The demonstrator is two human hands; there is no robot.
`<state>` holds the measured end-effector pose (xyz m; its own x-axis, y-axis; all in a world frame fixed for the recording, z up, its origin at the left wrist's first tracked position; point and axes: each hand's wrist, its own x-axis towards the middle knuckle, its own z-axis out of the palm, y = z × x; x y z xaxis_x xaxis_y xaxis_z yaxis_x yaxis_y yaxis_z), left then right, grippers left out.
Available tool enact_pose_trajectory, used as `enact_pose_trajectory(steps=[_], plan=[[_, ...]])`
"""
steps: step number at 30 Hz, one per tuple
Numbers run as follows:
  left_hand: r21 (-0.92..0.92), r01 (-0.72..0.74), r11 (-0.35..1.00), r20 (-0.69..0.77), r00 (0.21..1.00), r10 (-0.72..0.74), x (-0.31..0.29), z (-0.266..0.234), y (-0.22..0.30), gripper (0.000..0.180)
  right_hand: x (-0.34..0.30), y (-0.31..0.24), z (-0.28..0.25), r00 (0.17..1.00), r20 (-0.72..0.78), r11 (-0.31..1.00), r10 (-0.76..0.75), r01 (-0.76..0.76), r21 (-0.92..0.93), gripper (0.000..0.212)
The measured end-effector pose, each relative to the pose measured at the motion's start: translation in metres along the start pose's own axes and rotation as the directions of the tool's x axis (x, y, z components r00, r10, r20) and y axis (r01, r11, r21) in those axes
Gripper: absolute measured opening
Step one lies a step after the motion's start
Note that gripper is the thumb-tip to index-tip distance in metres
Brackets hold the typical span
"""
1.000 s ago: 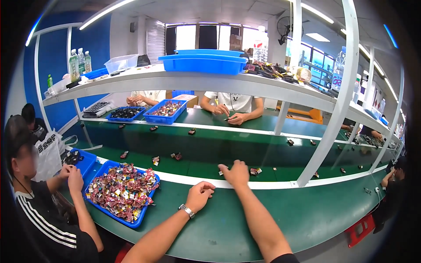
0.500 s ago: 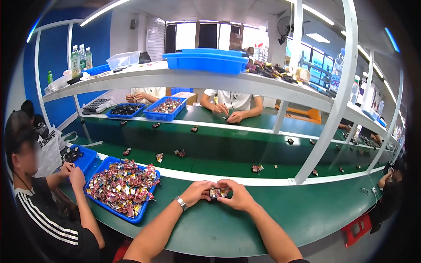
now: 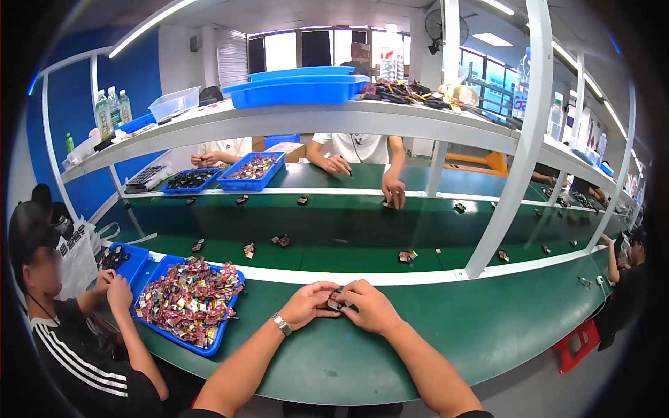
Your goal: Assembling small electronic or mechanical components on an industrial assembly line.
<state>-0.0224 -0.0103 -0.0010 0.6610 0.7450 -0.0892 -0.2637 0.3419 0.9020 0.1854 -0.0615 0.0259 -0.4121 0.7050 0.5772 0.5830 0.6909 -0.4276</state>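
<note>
Over the green bench, my left hand (image 3: 306,307) and my right hand (image 3: 373,308) meet around a small electronic module (image 3: 335,302) with a dark casing and a reddish board. Fingers of both hands pinch it from either side, and they cover much of it. A watch with a metal band is on my left wrist. Nearest on the left stands a blue tray (image 3: 223,333) heaped with small reddish circuit boards (image 3: 187,299) bearing yellow and white parts.
Beyond a white rail, a green conveyor belt (image 3: 334,254) carries several spaced-out modules (image 3: 407,256). A white post (image 3: 512,153) and shelf (image 3: 390,124) rise ahead. At left, a co-worker (image 3: 83,348) sits by another blue tray (image 3: 132,268). Across the belt, another person's hand (image 3: 394,193) reaches down.
My right fingers have shifted over the module, which is now more covered. Across the belt, the person's hands have parted, one reaching down to the belt. The view has shifted slightly.
</note>
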Motion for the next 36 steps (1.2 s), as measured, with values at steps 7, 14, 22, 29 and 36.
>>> enact_pose_trajectory(steps=[7,14,22,29,36], plan=[[0.031,-0.048,0.998,0.003,0.999,0.048,0.001,0.012,-0.001,0.034,-0.002,0.003,0.005,0.998,-0.045,0.999,0.042,-0.043,-0.024,0.015],[0.104,-0.037,0.994,-0.017,0.999,0.039,0.002,0.007,-0.003,0.030,0.002,-0.001,0.007,0.997,-0.070,0.998,0.035,-0.039,-0.054,0.017],[0.027,-0.043,0.999,-0.006,0.999,0.043,0.004,0.002,-0.007,0.029,-0.001,0.003,0.008,0.999,-0.007,0.999,0.042,-0.042,-0.019,0.015],[0.090,-0.027,0.996,-0.045,0.998,0.031,0.003,0.008,-0.002,0.035,0.000,-0.002,0.005,0.994,-0.062,0.995,0.084,-0.087,-0.048,0.009],[0.068,-0.071,0.995,0.117,0.991,0.062,-0.001,0.005,-0.001,0.041,-0.002,0.005,0.006,0.996,-0.070,0.998,0.057,-0.058,-0.017,0.013]])
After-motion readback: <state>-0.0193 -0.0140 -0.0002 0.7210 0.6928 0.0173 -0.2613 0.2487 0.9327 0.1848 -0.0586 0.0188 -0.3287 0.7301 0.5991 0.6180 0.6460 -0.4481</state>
